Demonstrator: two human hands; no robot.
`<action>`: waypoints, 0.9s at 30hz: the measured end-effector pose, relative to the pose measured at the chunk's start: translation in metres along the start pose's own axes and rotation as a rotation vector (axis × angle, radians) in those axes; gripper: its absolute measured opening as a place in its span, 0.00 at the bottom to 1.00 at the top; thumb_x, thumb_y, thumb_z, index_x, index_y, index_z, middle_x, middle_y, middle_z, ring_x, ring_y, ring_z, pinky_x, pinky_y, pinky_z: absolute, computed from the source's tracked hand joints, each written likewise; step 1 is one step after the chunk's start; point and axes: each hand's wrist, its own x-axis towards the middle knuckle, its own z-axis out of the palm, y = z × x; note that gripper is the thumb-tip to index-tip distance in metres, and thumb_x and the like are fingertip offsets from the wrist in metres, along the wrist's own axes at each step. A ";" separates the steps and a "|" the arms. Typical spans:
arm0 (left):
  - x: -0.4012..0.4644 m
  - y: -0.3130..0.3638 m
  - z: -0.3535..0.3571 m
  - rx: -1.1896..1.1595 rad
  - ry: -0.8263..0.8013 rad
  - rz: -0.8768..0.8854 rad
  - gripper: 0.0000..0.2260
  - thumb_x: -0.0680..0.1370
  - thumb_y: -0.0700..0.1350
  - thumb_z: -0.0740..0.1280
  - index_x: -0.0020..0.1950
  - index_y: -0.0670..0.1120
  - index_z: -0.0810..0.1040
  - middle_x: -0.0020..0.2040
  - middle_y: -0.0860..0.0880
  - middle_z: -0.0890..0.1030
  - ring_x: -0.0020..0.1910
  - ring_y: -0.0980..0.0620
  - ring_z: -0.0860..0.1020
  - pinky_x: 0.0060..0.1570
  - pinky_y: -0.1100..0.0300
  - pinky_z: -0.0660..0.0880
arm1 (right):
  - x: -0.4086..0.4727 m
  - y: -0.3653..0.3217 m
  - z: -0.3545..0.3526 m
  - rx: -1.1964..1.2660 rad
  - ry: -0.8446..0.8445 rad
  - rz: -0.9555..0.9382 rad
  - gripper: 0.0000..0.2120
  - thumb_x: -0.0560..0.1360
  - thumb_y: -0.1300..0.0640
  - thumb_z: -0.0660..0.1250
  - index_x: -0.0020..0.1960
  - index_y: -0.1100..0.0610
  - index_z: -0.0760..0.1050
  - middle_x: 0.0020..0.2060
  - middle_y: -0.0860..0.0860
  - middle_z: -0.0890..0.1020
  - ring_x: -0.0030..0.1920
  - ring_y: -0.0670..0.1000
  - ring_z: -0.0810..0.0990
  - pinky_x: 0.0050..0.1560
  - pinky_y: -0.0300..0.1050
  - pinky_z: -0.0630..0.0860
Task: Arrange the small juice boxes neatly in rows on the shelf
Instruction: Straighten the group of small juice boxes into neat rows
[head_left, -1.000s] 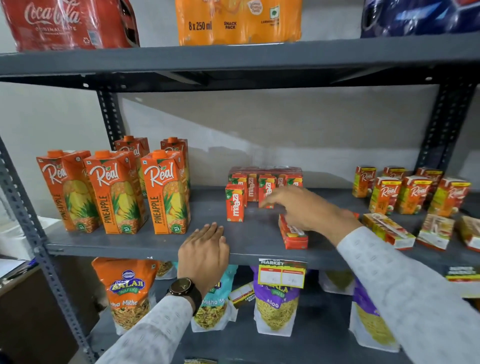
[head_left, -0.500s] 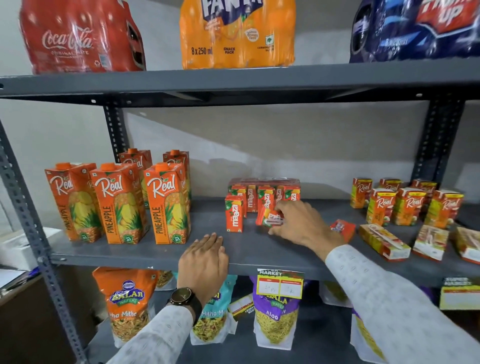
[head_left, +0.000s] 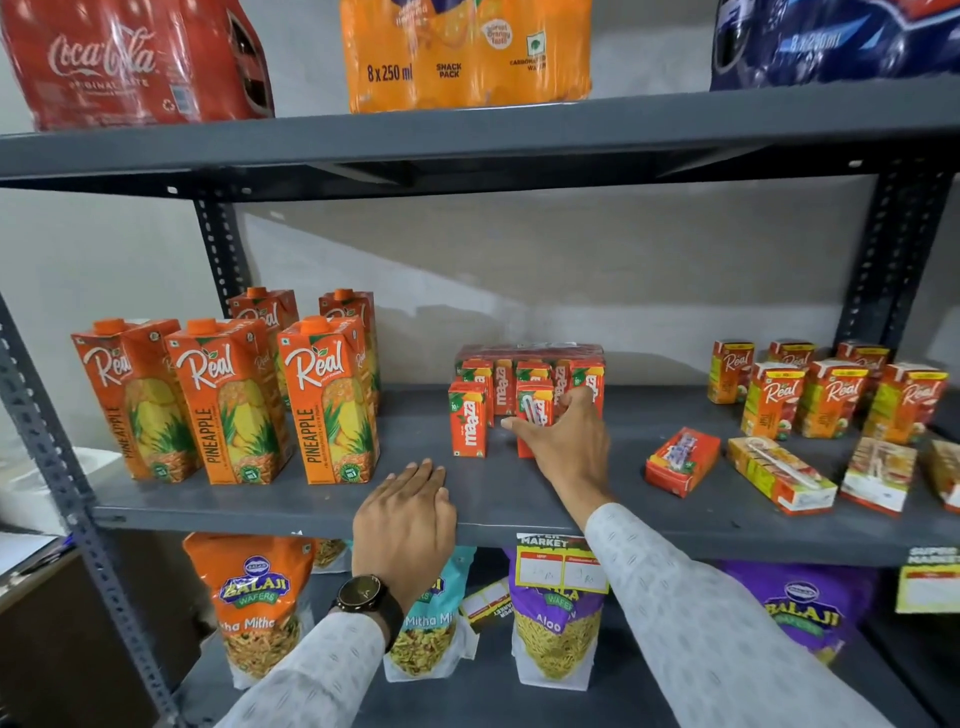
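Observation:
Small red Maaza juice boxes (head_left: 530, 376) stand in rows at the middle of the grey shelf (head_left: 519, 499). One front box (head_left: 468, 421) stands alone at the left. My right hand (head_left: 566, 441) grips a second Maaza box (head_left: 535, 410) upright beside it, straw side facing me. Another Maaza box (head_left: 681, 461) lies flat on the shelf to the right. My left hand (head_left: 405, 514) rests flat on the shelf's front edge, holding nothing.
Tall Real pineapple cartons (head_left: 327, 400) stand at the left. Small Real boxes (head_left: 831, 397) stand at the right, with several lying flat (head_left: 779, 475) in front of them. Soda packs (head_left: 467, 52) sit on the shelf above, snack bags (head_left: 558, 623) below.
My right hand lifted a Maaza box that lay flat on the shelf, turned it and stood it upright beside the front box. My left hand stayed on the shelf edge.

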 end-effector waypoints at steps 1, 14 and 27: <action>0.000 0.000 0.001 -0.001 0.000 0.000 0.25 0.80 0.52 0.50 0.65 0.46 0.81 0.67 0.47 0.80 0.68 0.50 0.77 0.71 0.52 0.71 | 0.000 0.000 0.001 0.002 -0.004 -0.011 0.37 0.62 0.31 0.79 0.59 0.48 0.66 0.53 0.46 0.78 0.49 0.48 0.80 0.42 0.48 0.80; 0.001 -0.001 0.001 0.007 -0.009 -0.001 0.25 0.80 0.52 0.49 0.67 0.46 0.80 0.68 0.47 0.80 0.69 0.50 0.77 0.72 0.52 0.71 | 0.000 0.001 0.006 0.035 -0.051 -0.075 0.38 0.65 0.34 0.79 0.64 0.46 0.62 0.58 0.46 0.77 0.52 0.47 0.78 0.46 0.47 0.78; 0.000 -0.001 0.001 0.014 -0.023 0.002 0.23 0.81 0.51 0.51 0.68 0.46 0.79 0.69 0.47 0.78 0.70 0.50 0.75 0.73 0.53 0.69 | 0.002 0.005 0.007 0.052 -0.061 -0.070 0.29 0.68 0.43 0.78 0.62 0.45 0.66 0.48 0.43 0.82 0.46 0.47 0.83 0.46 0.49 0.83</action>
